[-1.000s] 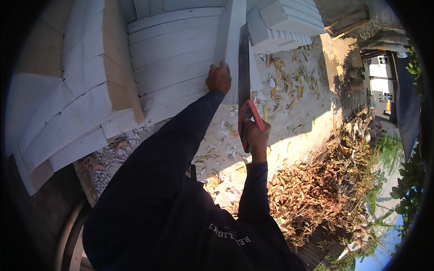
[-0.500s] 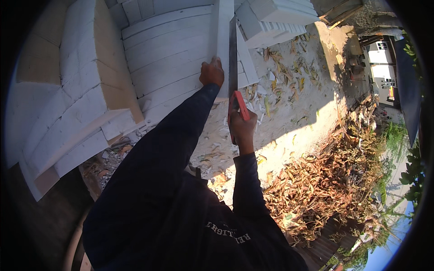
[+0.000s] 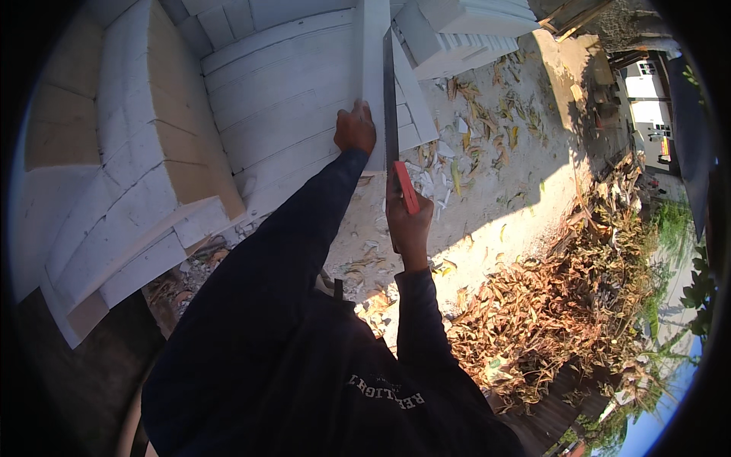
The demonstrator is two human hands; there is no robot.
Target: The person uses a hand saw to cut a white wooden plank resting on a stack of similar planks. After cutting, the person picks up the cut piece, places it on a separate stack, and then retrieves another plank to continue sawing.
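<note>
One white block (image 3: pixel 372 53) tops white slabs (image 3: pixel 278 99) beside leaf-strewn ground (image 3: pixel 487 186).

Pretty plain getup: a long-sleeved top (image 3: pixel 266 365), so dark a navy it's basically black over the body. The left sleeve (image 3: pixel 293 209) goes all the way to the wrist, same with the right sleeve (image 3: pixel 420 312), which has a bunch of creases along the forearm. There's pale capital lettering (image 3: pixel 386 391) on the chest, plus a smaller, fainter line too tiny to make out.
</note>
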